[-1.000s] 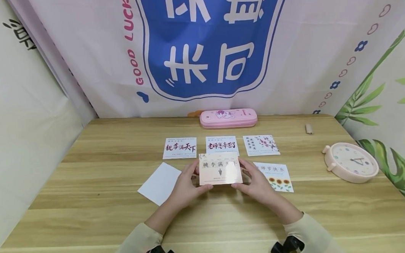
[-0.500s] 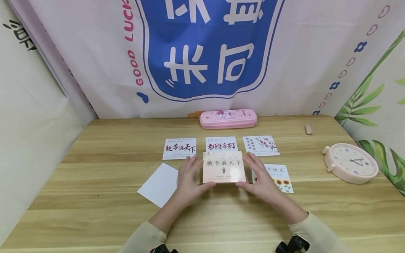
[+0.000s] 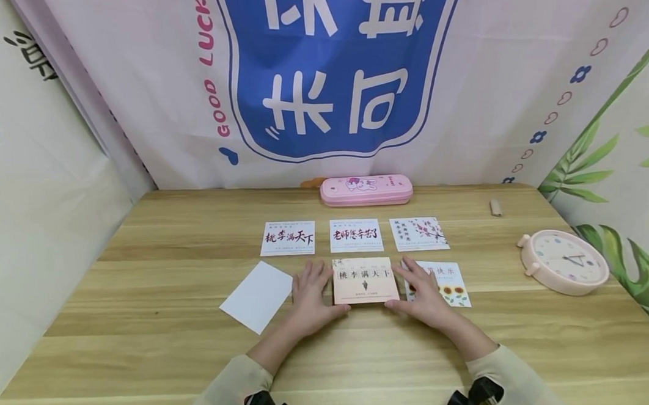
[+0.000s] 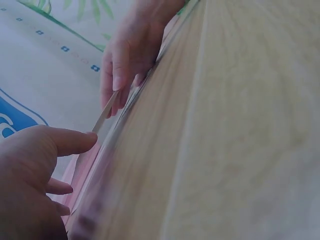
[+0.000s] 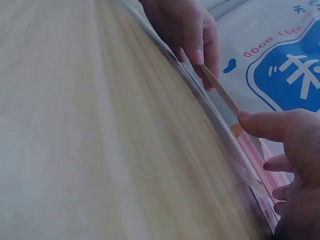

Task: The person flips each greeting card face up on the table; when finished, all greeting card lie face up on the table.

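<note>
A small stack of cards (image 3: pixel 365 281), its top one cream with Chinese characters, is held between my two hands at the middle of the table. My left hand (image 3: pixel 310 301) grips its left side, the thumb at the near left corner. Opposite it, my right hand (image 3: pixel 424 295) grips the right side in the same way. Both wrist views show the stack's edge (image 5: pixel 222 92) running between the two thumbs, just above the table. Close to the left hand lies a blank white card (image 3: pixel 256 296). A sunflower card (image 3: pixel 450 284) is partly hidden by the right hand.
Behind the stack, a row holds a card with red lettering (image 3: pixel 287 238), a similar card (image 3: pixel 356 235) and a blossom card (image 3: pixel 420 233). A pink pencil case (image 3: pixel 366 190) stands at the back. A pink clock (image 3: pixel 564 262) and small beige object (image 3: pixel 495 207) lie right.
Both hands have moved the card stack slightly right and then down toward the near side. It uncovers the middle red-lettered card. The other cards stay put.
</note>
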The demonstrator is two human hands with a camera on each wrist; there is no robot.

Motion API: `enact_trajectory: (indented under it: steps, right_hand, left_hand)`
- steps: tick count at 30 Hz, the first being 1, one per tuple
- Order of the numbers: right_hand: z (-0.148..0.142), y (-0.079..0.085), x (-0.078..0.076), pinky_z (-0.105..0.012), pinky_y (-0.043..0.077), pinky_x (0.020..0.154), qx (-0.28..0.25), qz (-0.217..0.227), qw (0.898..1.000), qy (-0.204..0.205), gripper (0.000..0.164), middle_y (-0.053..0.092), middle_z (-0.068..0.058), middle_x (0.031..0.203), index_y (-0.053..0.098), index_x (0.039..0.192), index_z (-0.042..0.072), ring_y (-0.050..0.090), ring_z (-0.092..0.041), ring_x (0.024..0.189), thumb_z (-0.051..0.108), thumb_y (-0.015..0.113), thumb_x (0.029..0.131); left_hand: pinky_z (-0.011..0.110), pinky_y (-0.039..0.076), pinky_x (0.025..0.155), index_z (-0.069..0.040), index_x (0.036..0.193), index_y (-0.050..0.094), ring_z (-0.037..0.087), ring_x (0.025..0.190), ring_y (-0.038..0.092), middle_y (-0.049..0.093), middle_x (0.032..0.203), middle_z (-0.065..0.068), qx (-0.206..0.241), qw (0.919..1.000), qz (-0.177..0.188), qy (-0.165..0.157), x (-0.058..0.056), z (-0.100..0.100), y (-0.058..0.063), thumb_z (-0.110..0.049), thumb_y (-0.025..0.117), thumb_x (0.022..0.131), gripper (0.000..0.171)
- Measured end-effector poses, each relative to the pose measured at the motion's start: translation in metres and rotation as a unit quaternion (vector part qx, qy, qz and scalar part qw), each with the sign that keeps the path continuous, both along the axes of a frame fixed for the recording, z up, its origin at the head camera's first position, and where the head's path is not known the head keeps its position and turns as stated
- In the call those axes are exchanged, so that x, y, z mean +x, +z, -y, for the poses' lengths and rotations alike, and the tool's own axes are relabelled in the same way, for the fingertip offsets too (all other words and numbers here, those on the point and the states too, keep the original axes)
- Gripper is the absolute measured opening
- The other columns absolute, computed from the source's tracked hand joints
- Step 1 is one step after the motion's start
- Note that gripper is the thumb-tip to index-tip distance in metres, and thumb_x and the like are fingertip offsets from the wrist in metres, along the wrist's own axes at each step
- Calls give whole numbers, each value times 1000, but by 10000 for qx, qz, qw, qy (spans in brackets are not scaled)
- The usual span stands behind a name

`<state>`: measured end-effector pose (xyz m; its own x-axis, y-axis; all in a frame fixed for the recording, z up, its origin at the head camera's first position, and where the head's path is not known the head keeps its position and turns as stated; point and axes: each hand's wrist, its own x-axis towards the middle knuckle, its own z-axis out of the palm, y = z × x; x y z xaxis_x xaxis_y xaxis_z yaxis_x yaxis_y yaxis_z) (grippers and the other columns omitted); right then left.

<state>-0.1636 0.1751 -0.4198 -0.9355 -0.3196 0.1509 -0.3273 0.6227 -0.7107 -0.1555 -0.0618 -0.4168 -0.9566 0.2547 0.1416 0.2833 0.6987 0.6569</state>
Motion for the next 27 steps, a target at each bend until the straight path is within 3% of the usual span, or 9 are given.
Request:
enact_trajectory:
  steps: [7,16,27]
  right_hand:
    - [-2,-3,-1,-55,-8,94,-11,-4,10000,55,71,21,-26,135,42,125,-2,14,-39,123,26,73,66]
    - [3,-8,-3,-57,-2,94,859,-232,9960,-74,65,27,-25,132,48,120,-1,15,-38,123,29,72,67]
    - [6,-7,-1,-56,-2,94,1032,-259,9942,-167,68,26,-25,133,46,121,0,16,-37,123,31,72,66]
  left_hand:
    - [57,-1,94,1,121,46,38,125,11,30,131,22,-158,9999,-47,-50,-1,-1,-2,-30,74,63,71]
    - [56,-2,95,2,123,43,36,125,13,28,133,21,-560,9984,-75,-79,-1,-2,-4,-31,71,68,69]
    - [55,-2,95,4,124,41,35,125,12,25,135,21,-765,9970,6,-117,1,-1,-3,-30,66,74,65]
